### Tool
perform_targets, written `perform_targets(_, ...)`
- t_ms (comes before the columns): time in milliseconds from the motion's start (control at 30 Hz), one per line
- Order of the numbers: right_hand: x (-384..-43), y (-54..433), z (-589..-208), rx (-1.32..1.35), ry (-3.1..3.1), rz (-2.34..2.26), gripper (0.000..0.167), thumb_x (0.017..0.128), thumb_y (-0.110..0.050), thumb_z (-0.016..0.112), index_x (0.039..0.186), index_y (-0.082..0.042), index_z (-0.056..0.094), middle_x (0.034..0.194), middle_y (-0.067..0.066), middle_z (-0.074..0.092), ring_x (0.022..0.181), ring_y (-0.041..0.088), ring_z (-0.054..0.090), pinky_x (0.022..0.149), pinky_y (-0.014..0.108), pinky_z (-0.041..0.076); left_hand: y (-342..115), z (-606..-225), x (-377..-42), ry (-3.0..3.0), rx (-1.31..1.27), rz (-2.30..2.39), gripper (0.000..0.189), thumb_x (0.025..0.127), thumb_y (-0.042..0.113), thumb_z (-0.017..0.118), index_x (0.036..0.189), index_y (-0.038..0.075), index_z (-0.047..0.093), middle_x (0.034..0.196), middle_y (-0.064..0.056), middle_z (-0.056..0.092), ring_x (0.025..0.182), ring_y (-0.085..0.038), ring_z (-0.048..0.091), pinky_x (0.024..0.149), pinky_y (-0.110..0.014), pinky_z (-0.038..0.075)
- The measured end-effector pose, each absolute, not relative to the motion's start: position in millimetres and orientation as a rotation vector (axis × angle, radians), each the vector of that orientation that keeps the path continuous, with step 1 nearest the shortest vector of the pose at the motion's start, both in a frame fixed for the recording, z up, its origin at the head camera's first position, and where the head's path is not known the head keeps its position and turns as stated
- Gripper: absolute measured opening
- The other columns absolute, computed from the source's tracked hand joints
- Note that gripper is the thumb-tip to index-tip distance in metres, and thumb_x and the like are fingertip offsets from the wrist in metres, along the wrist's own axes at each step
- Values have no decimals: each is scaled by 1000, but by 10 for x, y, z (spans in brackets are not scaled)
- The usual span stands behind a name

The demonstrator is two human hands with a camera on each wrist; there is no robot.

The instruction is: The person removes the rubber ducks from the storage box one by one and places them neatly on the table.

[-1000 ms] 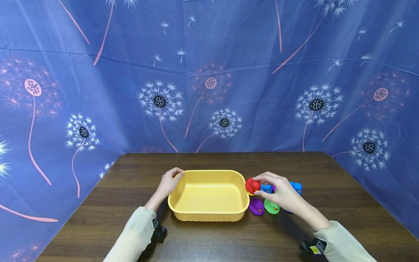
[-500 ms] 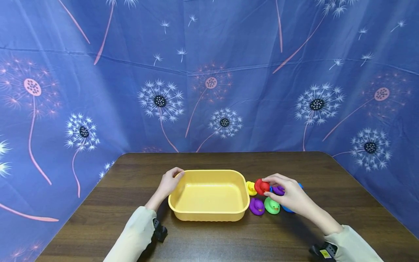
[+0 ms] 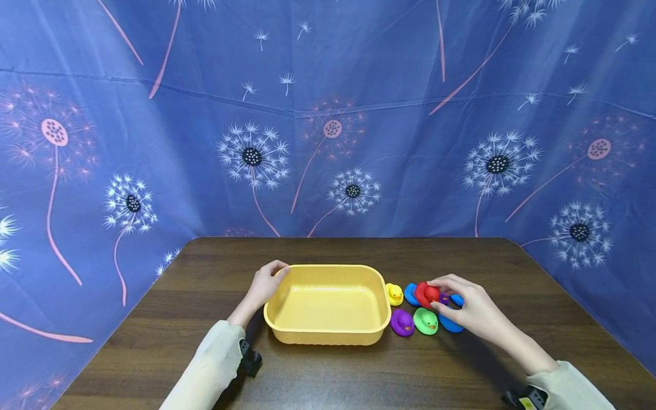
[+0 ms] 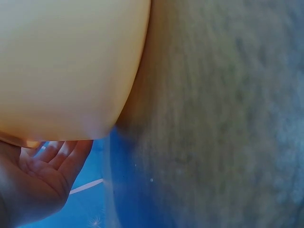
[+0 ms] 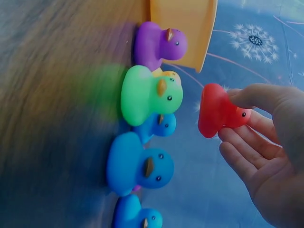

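My right hand (image 3: 474,304) pinches a red rubber duck (image 5: 216,111) between thumb and fingers. In the right wrist view the duck is held up off the wooden table, above the row of other ducks. My left hand (image 3: 263,285) grips the far left corner of a yellow plastic basin (image 3: 328,339), thumb at the rim and fingers behind the wall. Below and around the red duck sit a green duck (image 3: 426,322), a purple duck (image 3: 402,323), a yellow duck (image 3: 394,294) and several blue ones, including a front blue duck (image 3: 451,323). Another purple duck (image 3: 444,298) is partly hidden.
The basin's inside shows a bare floor. The ducks stand close together right of the basin, the yellow one right at its wall. A blue dandelion-print cloth (image 3: 328,171) hangs behind the brown table (image 3: 328,376).
My right hand has moved to the right with the red duck, away from the basin's right rim, and the yellow duck has come into view. The left hand has stayed in place.
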State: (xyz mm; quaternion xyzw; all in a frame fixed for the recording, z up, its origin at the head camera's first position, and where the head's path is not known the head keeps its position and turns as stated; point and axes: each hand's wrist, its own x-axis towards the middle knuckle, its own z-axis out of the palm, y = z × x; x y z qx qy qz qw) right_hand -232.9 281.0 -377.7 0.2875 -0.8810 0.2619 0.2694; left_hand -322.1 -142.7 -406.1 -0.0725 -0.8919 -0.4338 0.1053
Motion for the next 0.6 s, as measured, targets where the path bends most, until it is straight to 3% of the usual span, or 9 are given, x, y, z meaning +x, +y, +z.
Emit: perform_targets(600,-2241,3067,-3850,747,-2294,611,43,60,4,81,99,-9,67,94,-3,66,76,3,61,72,7,44,-1408,-4057,-3214,-2629,-196,-1236,19,94,21,56,101,7,67,98,-8,70,90,-23,61,79,-39,46)
